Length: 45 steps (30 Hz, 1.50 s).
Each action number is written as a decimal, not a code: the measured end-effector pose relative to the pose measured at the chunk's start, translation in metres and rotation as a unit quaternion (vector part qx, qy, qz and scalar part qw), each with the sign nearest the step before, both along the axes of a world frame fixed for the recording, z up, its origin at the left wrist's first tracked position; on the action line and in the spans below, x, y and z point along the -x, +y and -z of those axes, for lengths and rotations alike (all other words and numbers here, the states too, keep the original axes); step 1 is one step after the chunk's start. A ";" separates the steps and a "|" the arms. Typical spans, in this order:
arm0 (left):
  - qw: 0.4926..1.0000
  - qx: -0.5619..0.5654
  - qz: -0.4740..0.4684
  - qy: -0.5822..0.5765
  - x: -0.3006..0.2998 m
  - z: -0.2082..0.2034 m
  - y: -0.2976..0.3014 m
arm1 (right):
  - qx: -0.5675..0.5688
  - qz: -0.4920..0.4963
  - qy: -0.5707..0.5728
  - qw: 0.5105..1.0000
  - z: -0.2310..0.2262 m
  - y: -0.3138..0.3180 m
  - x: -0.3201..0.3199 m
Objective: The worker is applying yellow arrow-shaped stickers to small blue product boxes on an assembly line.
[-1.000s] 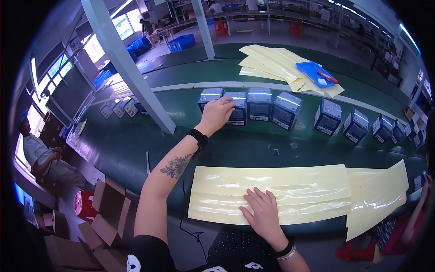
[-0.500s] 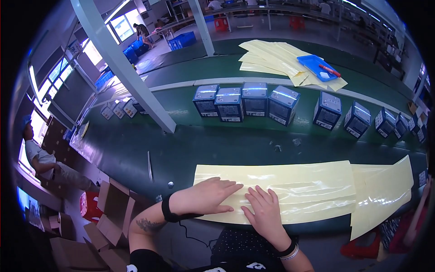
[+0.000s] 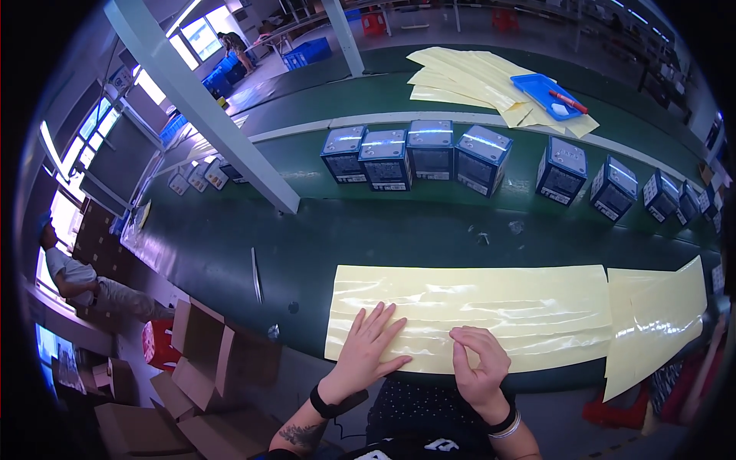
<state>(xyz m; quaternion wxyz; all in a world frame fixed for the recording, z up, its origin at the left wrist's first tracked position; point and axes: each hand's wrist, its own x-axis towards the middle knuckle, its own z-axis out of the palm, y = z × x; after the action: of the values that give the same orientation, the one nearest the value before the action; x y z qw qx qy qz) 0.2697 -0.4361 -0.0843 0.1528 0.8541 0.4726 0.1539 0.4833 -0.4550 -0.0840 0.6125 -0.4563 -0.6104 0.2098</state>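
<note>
The left hand (image 3: 369, 351) lies flat, fingers spread and thumb out, on the left part of a long, glossy, pale-yellow sheet (image 3: 529, 295). A second earlier it was on a blue box beyond the sheet; now it seems to steady this end. The right hand (image 3: 483, 366), spread flat then, is now curled over the sheet's near middle, thumb and fingertips drawn close; whether they pinch anything, I cannot tell. Both hands thus appear given over to the sheet.

The sheet lies along the near rim of a dark-green work surface (image 3: 368, 234); any overhang is hard to judge. At its right end it meets another pale-yellow sheet (image 3: 652, 326), slanted and creased, so sideways travel there would run onto loose material. Beyond the sheet, a broad green band gives the hands room, with crumpled clear plastic scraps (image 3: 516, 227) on it. Left of the sheet lies a thin, silvery strip (image 3: 256, 276).

Past that band, across from the sheet, stands a row of dark-blue, printed cardboard boxes (image 3: 386, 165), with a slanting grey post (image 3: 213, 115) to their left. Farthest from the sheet, fanned pale-yellow sheets (image 3: 460, 77) bear a shallow blue plastic tray (image 3: 533, 86) holding a red pen (image 3: 567, 101).
</note>
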 end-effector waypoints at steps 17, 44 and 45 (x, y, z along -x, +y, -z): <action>0.999 0.010 -0.009 -0.032 0.005 -0.003 0.010 | 0.100 0.084 -0.254 0.958 -0.008 -0.016 -0.072; 0.997 0.069 -0.038 -0.009 -0.027 -0.032 -0.004 | 0.132 -0.039 -0.301 0.944 -0.022 -0.002 -0.060; 0.997 0.070 -0.040 -0.012 -0.032 -0.033 -0.005 | 0.133 -0.053 -0.327 0.934 -0.018 -0.004 -0.056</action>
<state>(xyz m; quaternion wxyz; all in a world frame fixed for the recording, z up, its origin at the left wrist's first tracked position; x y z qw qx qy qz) 0.3020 -0.4414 -0.0509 0.2114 0.8196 0.5146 0.1368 0.5398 -0.4592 -0.0662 0.3008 -0.5444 -0.7664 0.1607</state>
